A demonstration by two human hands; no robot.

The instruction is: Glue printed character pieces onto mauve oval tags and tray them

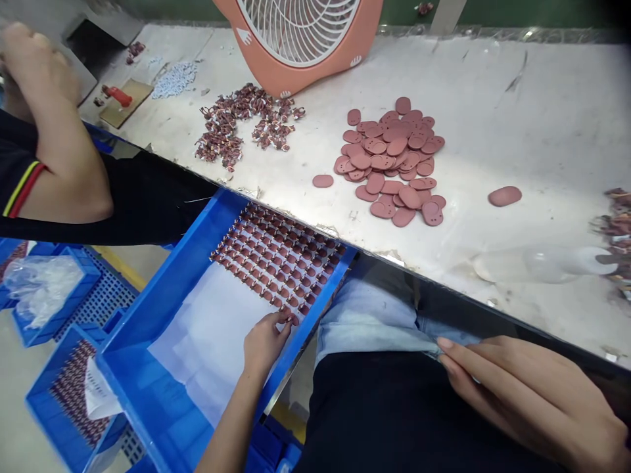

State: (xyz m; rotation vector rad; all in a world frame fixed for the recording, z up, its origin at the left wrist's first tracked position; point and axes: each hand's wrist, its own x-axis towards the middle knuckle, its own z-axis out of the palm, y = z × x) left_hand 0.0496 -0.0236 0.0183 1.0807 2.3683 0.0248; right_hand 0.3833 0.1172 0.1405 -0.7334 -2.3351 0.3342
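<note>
Low over a blue tray [162, 276], my left hand [263, 345] pinches a small brown figurine on an oval base [292, 318]. The piece is at the near end of the rows of similar figurines [276, 253], which stand on white paper [211, 322] in the tray. My right hand [537, 394] is in front of my lap, thumb and fingers pressed together. Whatever lies between its fingertips is too small or hidden to name. On the bench lies a pile of reddish-brown oval bases [389, 154], with single ones beside it.
An orange fan [300, 39] stands behind a heap of small brown figures [236, 125]. A clear bottle [542, 263] lies near the right-hand figures [621, 236]. At left is a co-worker's arm [64, 131]. More blue trays [64, 420] are below left.
</note>
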